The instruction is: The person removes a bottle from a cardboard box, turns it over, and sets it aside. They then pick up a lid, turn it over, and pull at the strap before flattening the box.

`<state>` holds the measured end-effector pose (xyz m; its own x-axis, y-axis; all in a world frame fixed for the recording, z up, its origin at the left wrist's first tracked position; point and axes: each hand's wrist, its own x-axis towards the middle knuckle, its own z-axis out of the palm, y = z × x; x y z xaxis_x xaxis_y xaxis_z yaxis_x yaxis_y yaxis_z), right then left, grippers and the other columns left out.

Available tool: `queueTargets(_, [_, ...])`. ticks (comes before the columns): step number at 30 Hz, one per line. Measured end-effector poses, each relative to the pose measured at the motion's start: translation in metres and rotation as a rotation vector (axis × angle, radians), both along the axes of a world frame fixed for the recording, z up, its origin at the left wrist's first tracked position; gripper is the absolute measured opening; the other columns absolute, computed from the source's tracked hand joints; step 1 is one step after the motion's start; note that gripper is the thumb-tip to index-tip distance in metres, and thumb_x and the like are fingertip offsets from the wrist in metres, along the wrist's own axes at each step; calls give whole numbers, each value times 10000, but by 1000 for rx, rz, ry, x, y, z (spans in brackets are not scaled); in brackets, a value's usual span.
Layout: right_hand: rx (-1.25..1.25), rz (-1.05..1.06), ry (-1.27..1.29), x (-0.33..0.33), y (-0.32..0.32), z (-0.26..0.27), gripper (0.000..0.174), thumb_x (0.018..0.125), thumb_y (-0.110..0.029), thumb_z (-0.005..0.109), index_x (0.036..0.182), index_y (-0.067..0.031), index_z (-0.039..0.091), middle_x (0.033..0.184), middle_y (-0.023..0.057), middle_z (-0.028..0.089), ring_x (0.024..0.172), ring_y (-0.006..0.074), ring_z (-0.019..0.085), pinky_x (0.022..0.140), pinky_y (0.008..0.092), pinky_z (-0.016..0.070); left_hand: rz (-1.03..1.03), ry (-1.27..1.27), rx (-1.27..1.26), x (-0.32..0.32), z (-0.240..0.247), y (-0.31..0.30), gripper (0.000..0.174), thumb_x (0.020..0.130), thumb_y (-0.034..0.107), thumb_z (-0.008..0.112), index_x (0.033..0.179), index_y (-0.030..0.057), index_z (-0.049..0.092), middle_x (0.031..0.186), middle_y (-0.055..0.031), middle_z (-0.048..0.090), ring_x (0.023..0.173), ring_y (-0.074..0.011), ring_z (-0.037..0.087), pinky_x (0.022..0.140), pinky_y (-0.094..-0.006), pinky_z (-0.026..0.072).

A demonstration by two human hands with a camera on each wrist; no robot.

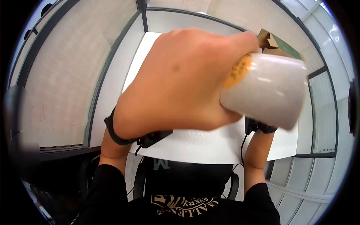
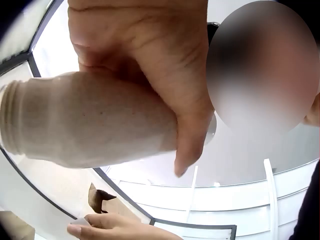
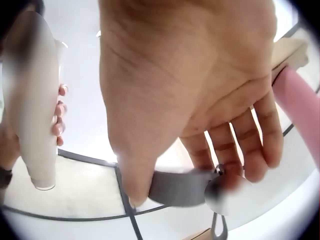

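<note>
My left hand (image 1: 183, 82) is raised close to the head camera and grips a pale, whitish bottle (image 1: 272, 88) with an orange label patch partly under the fingers. In the left wrist view the bottle (image 2: 105, 120) lies tipped sideways, its bare threaded neck pointing left. The thumb wraps over the near side. My right hand (image 3: 195, 85) pinches a grey round lid-like piece (image 3: 177, 189) with a metal loop, between thumb and fingers. In the head view that hand is hidden behind the bottle, with only its strapped wrist and forearm showing.
A white table (image 1: 202, 146) lies below, with low panels (image 1: 67, 75) around it. An open cardboard box (image 1: 283, 56) stands at its back right. A pink rounded object (image 3: 300, 107) shows beside my right hand. A cable (image 1: 243, 146) hangs from the right wrist.
</note>
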<state>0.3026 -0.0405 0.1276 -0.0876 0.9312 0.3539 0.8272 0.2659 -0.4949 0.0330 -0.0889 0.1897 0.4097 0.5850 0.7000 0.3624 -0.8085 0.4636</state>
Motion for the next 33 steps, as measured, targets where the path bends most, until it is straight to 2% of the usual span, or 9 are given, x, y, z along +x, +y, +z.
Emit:
queueTargets(5, [-49,133,-190,15,15,-21,503,770,-421,859,1002,9,741,845,155,729,766,307,673,680,399,526,27,-8,-84,5,-7,25,607,653,201,949,1179,45,691,991,-113,758,877,-251,754,780,-341,582])
queueTargets(9, [-184,131,-344,7,-10,-13,521,691,-431,908,943,4,768,857,181,753,809,360,718,699,425,556,0,-254,-414,11,20,-8,728,783,416,938,1315,38,617,1078,-82,721,955,-200,708,826,-355,582])
queueTargets(11, [-230,90,-404,13,-20,-11,509,681,-453,908,897,-11,778,848,179,753,812,369,714,700,432,553,155,-281,-405,10,14,-5,714,811,448,913,1310,30,619,1067,-85,717,953,-205,707,842,-355,581])
queueTargets(13, [-185,68,-478,11,10,-39,510,670,-476,909,876,-26,785,860,177,757,817,364,714,708,440,551,92,-343,-376,-1,0,35,675,841,466,881,1287,23,634,1102,-114,719,958,-212,712,854,-364,582])
queueTargets(16, [-332,47,-483,13,7,-36,528,606,-476,929,865,-37,792,865,153,763,849,353,723,761,439,559,243,-201,-420,-18,-15,59,686,773,384,918,1281,7,653,1094,-125,756,944,-237,741,833,-356,599])
queueTargets(20, [-408,75,-507,15,11,-45,568,588,-464,929,933,-38,781,914,131,755,889,322,707,811,401,559,276,-14,-380,-33,-45,90,616,787,300,887,1277,7,656,1143,-162,753,1064,-306,726,967,-436,565])
queueTargets(23, [-385,83,-535,17,18,-61,556,585,-443,932,948,-50,781,914,120,753,911,315,706,808,395,556,425,47,-375,-36,-54,101,620,790,319,890,1267,2,651,1156,-176,751,1092,-306,722,957,-416,565])
queueTargets(26, [-443,90,-523,9,11,-48,525,588,-413,936,950,-67,779,919,105,751,940,308,704,804,387,552,512,14,-394,-40,-65,118,599,818,310,896,1260,-6,644,1150,-151,730,1061,-238,695,927,-373,545])
queueTargets(33, [-377,100,-506,13,14,-64,497,583,-362,942,945,-66,773,926,105,756,944,310,706,809,387,552,521,-119,-270,-37,-98,146,618,838,342,896,1275,-4,629,1187,-155,729,1110,-254,701,957,-381,545])
